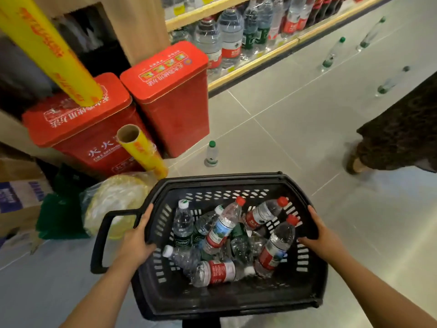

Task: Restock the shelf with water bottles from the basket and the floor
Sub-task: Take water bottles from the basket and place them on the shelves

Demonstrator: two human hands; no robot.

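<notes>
Head view, looking down: a black plastic basket (pixel 314 275) is held over a grey tiled floor (pixel 295 119), its long axis running from the person toward the shelf (pixel 255 60) ahead. Left hand (pixel 136 242) is closed over the left rim beside the loop handle (pixel 104 235), thumb inside the wall, forearm reaching in from lower left. Right hand (pixel 325 240) grips the right rim, fingers curled over the edge, forearm coming in from lower right. Inside lies a jumble of water bottles (pixel 227 235), most tipped with caps pointing toward the far end; a red-label bottle (pixel 220 272) near the front lies crosswise, cap to the right, and a green-label bottle (pixel 183 224) leans nearly upright, white cap up. On the floor just past the basket one small green-capped bottle (pixel 211 154) stands upright near two red fire-extinguisher boxes (pixel 165 95). Farther right, three more bottles (pixel 332 54) lie or lean on the tiles, caps pointing up-right, well apart from one another. The low shelf carries large and small bottles standing upright. Yellow rolls (pixel 142 150) lean against the red boxes. Another person's dark patterned skirt (pixel 402 136) shows at the right edge.
</notes>
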